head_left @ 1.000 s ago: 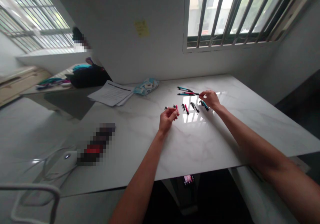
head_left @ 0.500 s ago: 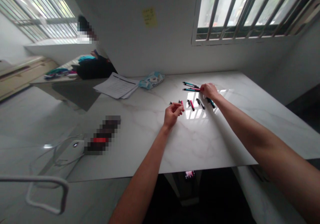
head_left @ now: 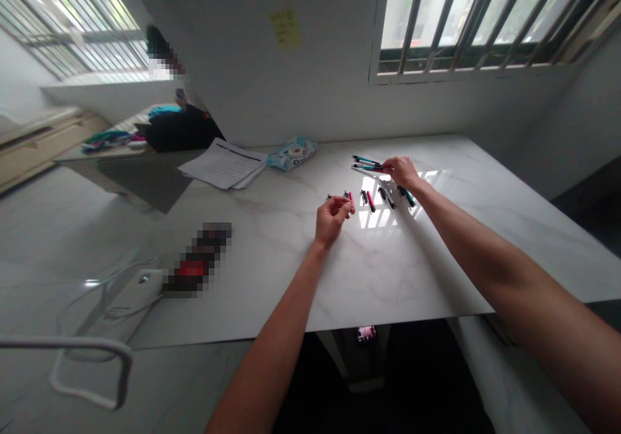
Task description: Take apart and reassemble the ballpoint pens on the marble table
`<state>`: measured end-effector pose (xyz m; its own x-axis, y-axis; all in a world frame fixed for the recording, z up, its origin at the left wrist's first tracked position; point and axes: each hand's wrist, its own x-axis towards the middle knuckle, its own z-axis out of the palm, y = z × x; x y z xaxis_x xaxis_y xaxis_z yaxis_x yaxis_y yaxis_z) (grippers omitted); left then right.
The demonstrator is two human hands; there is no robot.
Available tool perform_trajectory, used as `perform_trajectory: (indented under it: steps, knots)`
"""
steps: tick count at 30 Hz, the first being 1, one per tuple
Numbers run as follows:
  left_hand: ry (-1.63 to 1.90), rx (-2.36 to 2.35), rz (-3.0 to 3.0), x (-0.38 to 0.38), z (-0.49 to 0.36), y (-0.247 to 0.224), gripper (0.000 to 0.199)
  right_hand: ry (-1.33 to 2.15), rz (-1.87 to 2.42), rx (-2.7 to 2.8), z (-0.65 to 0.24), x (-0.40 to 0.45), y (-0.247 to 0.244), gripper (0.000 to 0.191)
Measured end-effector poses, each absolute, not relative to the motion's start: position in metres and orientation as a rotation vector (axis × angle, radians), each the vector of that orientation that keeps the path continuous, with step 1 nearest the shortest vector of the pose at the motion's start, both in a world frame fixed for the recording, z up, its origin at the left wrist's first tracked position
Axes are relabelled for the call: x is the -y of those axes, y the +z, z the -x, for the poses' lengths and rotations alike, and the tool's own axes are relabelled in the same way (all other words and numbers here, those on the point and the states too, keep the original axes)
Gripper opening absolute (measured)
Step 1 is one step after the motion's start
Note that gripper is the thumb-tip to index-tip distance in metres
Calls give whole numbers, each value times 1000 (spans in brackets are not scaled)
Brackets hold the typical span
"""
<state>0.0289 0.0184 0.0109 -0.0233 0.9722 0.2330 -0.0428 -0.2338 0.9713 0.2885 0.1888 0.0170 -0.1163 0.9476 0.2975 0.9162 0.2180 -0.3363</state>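
Note:
On the white marble-patterned table, my right hand (head_left: 402,172) is closed, thumb and fingers pinching the near end of a pink pen (head_left: 379,170). Teal pens (head_left: 366,160) lie against it, pointing left. My left hand (head_left: 331,219) rests lower and to the left, its fingers curled together beside another pink pen (head_left: 352,202); whatever is between them is hidden. Between the hands, a row of short pens runs across the table: a pink-and-black pair (head_left: 370,201), a dark pair (head_left: 387,197) and a teal pair (head_left: 406,196) partly below my right wrist.
Printed papers (head_left: 226,165) and a blue-white packet (head_left: 292,153) lie at the table's back. A white power strip (head_left: 123,304) with a cord is at left, near a blurred-out dark object (head_left: 198,259). A phone-like lit screen (head_left: 366,334) shows below the front edge.
My right hand has shifted slightly left and up with the pen end in its fingers. My left hand keeps its pose beside the pink pen. The whole view has moved a little.

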Motion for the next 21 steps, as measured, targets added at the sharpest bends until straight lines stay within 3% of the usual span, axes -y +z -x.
perform_trajectory:
  steps: [5,10,13,16,21]
  knots:
    - [1570,-1380,-1911,-5,-30,20,13,253,1439,1748,-280,-149,39,26]
    - [1600,-1488,-2273,9,-37,30,36,430,1305,1759,-263,-85,42,29]
    - [1512,-1484,-2366,10,-40,28,44,520,1221,1824,-246,-57,32,44]
    - [1358,-1416,-2361,7,-41,19,36,630,1129,1827,-234,-42,19,54]
    - [1305,-1334,-2140,3,-42,11,28,714,1071,1759,-232,-35,10,47]
